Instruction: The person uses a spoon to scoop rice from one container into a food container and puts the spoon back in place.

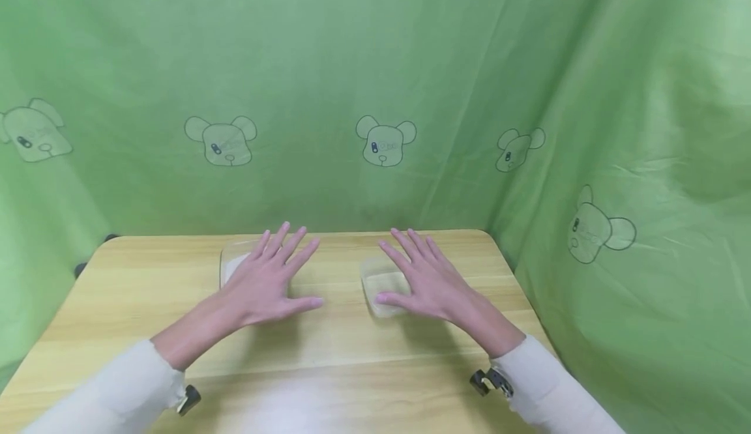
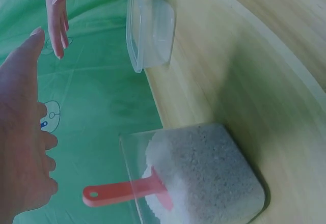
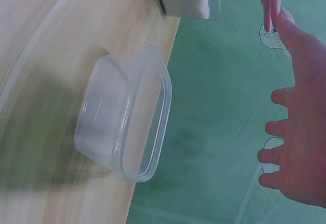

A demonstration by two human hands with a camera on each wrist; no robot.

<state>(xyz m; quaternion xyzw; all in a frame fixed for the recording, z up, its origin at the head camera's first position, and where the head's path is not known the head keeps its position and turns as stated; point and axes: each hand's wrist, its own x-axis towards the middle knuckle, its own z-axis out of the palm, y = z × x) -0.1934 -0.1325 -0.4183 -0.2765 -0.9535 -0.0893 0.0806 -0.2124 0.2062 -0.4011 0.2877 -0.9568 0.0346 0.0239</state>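
My left hand (image 1: 264, 287) hovers palm down with spread fingers above a clear, square-sided container (image 2: 224, 168), covering much of it in the head view. White grains (image 2: 198, 158) that look like rice fill most of that container. A red plastic scoop (image 2: 114, 192) stands in the grains, its handle sticking out past the rim and its head partly buried. On the other side, my right hand (image 1: 434, 284) is held over a translucent plastic tub (image 3: 104, 114), fingers likewise spread. Nothing shows inside this tub. Neither hand holds anything or touches a container.
Both containers stand on a light wood-grain table (image 1: 328, 369), toward its far edge. Green cloth (image 1: 305, 82) printed with bear heads hangs behind the table and along both sides. Black devices (image 1: 491, 382) are fixed near both sleeve cuffs.
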